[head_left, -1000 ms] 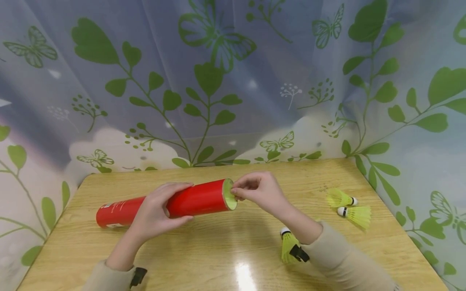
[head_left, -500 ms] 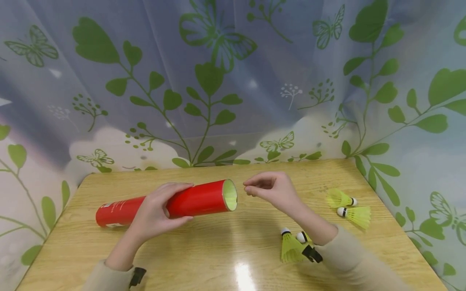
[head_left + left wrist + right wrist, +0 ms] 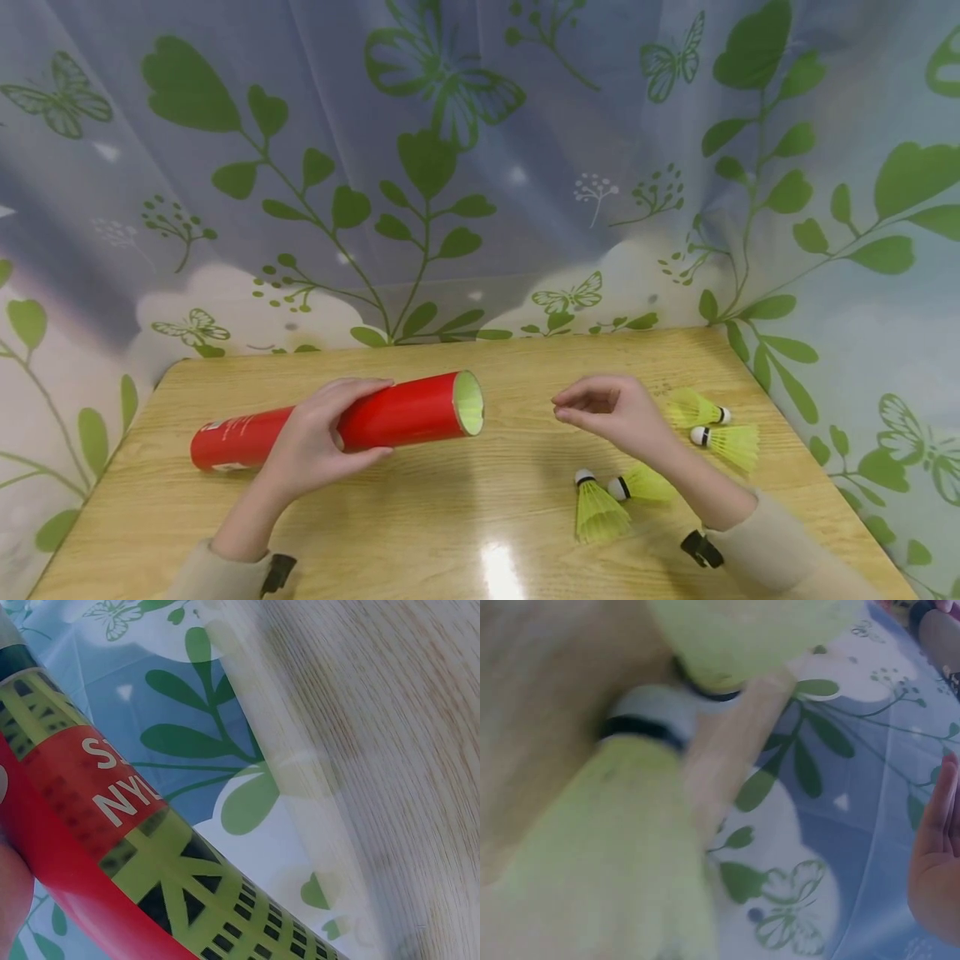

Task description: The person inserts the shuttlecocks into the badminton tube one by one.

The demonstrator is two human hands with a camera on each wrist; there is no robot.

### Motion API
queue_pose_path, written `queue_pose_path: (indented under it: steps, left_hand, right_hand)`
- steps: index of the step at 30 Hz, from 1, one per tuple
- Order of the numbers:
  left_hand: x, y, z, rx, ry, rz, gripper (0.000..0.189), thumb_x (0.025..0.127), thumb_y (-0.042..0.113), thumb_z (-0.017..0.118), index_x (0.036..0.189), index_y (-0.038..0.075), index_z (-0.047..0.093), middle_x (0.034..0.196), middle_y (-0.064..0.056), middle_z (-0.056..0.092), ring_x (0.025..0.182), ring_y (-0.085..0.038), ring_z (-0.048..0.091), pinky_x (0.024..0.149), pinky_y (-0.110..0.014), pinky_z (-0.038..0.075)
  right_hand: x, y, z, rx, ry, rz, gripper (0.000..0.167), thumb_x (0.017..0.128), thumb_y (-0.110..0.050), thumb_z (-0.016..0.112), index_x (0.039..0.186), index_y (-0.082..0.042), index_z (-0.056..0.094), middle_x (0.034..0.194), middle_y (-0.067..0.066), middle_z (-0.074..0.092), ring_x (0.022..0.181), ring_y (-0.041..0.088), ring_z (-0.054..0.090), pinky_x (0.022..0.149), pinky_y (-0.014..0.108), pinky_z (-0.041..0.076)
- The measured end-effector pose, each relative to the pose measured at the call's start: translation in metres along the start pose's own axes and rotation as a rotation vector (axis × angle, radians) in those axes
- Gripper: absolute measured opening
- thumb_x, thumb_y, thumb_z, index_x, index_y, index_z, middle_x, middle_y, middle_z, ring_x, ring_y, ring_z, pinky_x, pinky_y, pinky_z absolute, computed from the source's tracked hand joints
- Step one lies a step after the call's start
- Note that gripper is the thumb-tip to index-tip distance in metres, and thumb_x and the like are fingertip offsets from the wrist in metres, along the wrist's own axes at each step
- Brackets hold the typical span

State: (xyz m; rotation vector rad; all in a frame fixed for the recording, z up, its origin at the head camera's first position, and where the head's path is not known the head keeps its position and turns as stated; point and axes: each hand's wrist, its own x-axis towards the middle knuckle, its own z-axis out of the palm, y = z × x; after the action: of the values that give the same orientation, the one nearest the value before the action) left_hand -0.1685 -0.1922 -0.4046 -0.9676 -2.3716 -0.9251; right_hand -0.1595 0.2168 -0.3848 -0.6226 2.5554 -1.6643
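Observation:
My left hand (image 3: 318, 433) grips a red shuttlecock tube (image 3: 408, 411) round its middle, fingers over the top and thumb along the near side. The tube slants up to the right, and its uncapped end shows a pale yellow-green inside. In the left wrist view, white lettering and a yellow-green lattice pattern show along the tube's side (image 3: 172, 877). To the right of the tube's mouth, apart from it, my right hand (image 3: 618, 414) hovers with fingers loosely bent and nothing between them. Below it lie two yellow shuttlecocks, one pointing away (image 3: 602, 511) and one sideways (image 3: 645, 485).
Two more yellow shuttlecocks, one behind (image 3: 693, 409) and one in front (image 3: 729, 444), lie farther right on the wooden table (image 3: 450, 533). A leaf-and-butterfly curtain (image 3: 480, 208) hangs along the table's back and sides.
My right hand has drawn away from the tube's mouth, moving right and slightly down, so the second nearby shuttlecock now shows. The left hand still holds the tube in place.

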Motion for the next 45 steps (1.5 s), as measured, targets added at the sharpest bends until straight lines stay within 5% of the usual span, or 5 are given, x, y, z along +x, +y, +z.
queue_pose_path:
  steps: [11,22,31,40,45]
  left_hand:
    - [0.000,0.000,0.001,-0.012,0.001,0.021,0.081,0.064,0.007,0.099,0.139,0.013,0.069,0.131,-0.004,0.074,0.117,-0.023,0.069,0.101,-0.004,0.045]
    - [-0.002,-0.002,0.001,0.014,-0.008,0.002,0.081,0.065,0.009,0.100,0.139,0.014,0.068,0.131,-0.003,0.074,0.118,-0.024,0.069,0.101,-0.005,0.046]
    - [-0.002,-0.001,0.001,0.031,-0.015,0.005,0.081,0.065,0.011,0.101,0.139,0.014,0.069,0.131,-0.003,0.075,0.117,-0.023,0.070,0.093,-0.028,0.062]
    - [-0.002,-0.003,0.002,0.036,-0.016,0.017,0.081,0.065,0.012,0.101,0.139,0.014,0.068,0.131,-0.002,0.074,0.116,-0.022,0.070,0.094,-0.027,0.061]
    - [-0.003,-0.002,0.002,0.037,-0.019,0.008,0.081,0.065,0.012,0.101,0.139,0.014,0.068,0.131,-0.002,0.074,0.116,-0.022,0.070,0.091,-0.037,0.064]
  right_hand:
    - [-0.033,0.035,-0.023,-0.076,-0.122,-0.092,0.020,0.091,0.002,0.080,0.110,-0.001,0.078,0.098,0.005,0.081,0.086,0.003,0.073,0.077,0.027,0.064]
    - [-0.055,0.048,-0.027,-0.118,-0.198,-0.163,0.023,0.089,-0.001,0.083,0.110,-0.008,0.078,0.103,0.016,0.077,0.088,0.006,0.075,0.077,0.033,0.065]
    - [-0.066,0.062,-0.024,-0.072,-0.226,-0.202,0.025,0.087,-0.004,0.086,0.111,-0.001,0.077,0.098,0.015,0.077,0.085,0.014,0.076,0.075,0.033,0.065]
    - [-0.072,0.074,-0.020,-0.062,-0.243,-0.256,0.031,0.083,-0.003,0.089,0.112,-0.005,0.077,0.099,0.010,0.077,0.086,0.015,0.075,0.075,0.030,0.065]
    - [-0.073,0.077,-0.018,-0.117,-0.260,-0.262,0.029,0.085,-0.009,0.089,0.112,-0.011,0.077,0.099,0.004,0.076,0.087,0.010,0.074,0.077,0.027,0.064]
